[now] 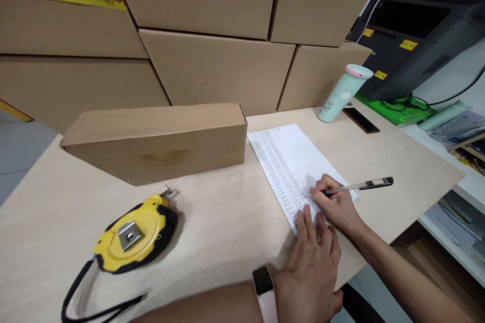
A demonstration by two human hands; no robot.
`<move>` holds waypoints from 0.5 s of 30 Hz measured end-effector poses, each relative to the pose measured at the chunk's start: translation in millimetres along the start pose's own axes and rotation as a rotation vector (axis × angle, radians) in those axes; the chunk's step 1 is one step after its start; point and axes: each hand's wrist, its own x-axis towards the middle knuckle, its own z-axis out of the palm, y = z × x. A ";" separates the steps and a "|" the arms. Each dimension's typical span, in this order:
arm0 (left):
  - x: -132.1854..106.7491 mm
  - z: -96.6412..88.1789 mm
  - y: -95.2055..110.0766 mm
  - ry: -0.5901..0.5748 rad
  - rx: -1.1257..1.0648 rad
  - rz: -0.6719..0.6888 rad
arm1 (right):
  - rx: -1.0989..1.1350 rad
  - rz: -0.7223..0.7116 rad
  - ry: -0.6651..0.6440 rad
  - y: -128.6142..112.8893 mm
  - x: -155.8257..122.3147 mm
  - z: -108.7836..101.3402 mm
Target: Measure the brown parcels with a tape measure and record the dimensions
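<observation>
My right hand [335,204] grips a clear pen [358,185] with a black cap, its tip touching a white printed sheet [288,159] covered with columns of small text. My left hand [312,265] lies flat on the sheet's near corner, fingers together, pressing it to the light wooden table [212,222]; a white band sits on that wrist. A long flat cardboard box [159,139] lies on the table to the left of the sheet. A yellow and black tape measure [132,234] with a black strap rests nearer to me on the left.
Large stacked cardboard boxes [212,25] form a wall behind the table. A mint-green bottle with a pink lid [341,93] and a dark phone [360,120] stand at the back right. A black printer [424,25] sits on a white shelf unit to the right.
</observation>
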 end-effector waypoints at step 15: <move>-2.1 6.1 6.0 -0.006 -0.057 -0.040 | -0.215 -0.045 0.187 11.2 5.0 -12.1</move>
